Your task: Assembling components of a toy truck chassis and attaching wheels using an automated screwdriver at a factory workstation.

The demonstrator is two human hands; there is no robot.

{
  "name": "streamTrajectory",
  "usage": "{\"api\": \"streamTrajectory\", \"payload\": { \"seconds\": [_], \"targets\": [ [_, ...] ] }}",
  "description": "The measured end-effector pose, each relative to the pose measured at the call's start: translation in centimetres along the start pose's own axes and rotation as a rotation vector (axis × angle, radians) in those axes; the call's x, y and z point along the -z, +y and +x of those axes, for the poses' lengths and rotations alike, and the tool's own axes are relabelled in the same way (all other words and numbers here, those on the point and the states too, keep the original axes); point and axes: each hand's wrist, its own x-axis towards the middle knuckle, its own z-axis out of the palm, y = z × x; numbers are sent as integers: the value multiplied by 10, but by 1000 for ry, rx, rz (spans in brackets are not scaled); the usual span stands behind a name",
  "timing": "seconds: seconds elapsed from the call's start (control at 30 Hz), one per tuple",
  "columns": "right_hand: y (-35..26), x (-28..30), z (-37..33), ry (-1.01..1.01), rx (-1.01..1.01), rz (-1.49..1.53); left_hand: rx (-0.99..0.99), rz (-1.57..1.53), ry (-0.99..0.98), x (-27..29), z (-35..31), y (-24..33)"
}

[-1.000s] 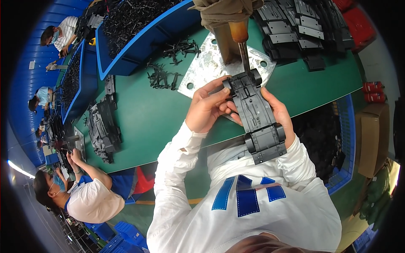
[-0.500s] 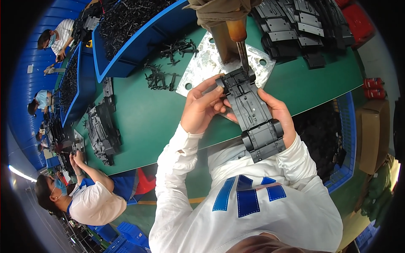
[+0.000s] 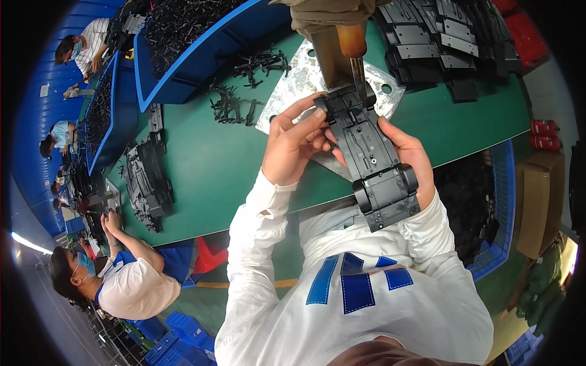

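Both hands hold a long black moulded plastic chassis part [image 3: 370, 146] tilted over the table's near edge. My left hand [image 3: 289, 141] pinches its far left corner between thumb and fingers. Along its right side, my right hand [image 3: 412, 157] grips with the thumb on the edge; its other fingers are hidden beneath. A tool with an amber handle [image 3: 352, 41] and metal shaft [image 3: 359, 76] points down at the part's far right corner. Whether its tip touches the plastic I cannot tell. Beneath lies a shiny metal plate [image 3: 282, 91] with round holes.
Small black plastic pieces [image 3: 235, 108] lie left of the plate on the green table [image 3: 201, 183]. A blue bin [image 3: 201, 58] of similar pieces stands beyond. Stacked black chassis parts [image 3: 421, 52] sit far right. A blue crate [image 3: 508, 201] is below right. A co-worker [image 3: 131, 280] sits left.
The chassis part and both hands have shifted slightly to the right in the picture, with the part's far end moving a little nearer under the tool. Both hands keep their grip.
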Motion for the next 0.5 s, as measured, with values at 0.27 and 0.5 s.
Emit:
{"api": "streamTrajectory", "payload": {
  "seconds": [0.27,0.5],
  "targets": [
    [0,-4,0,14,-7,15,-2,8,5,1,2,-1],
    [1,-5,-1,-17,-7,29,-14,27,60,-2,1,-2]
  ]
}}
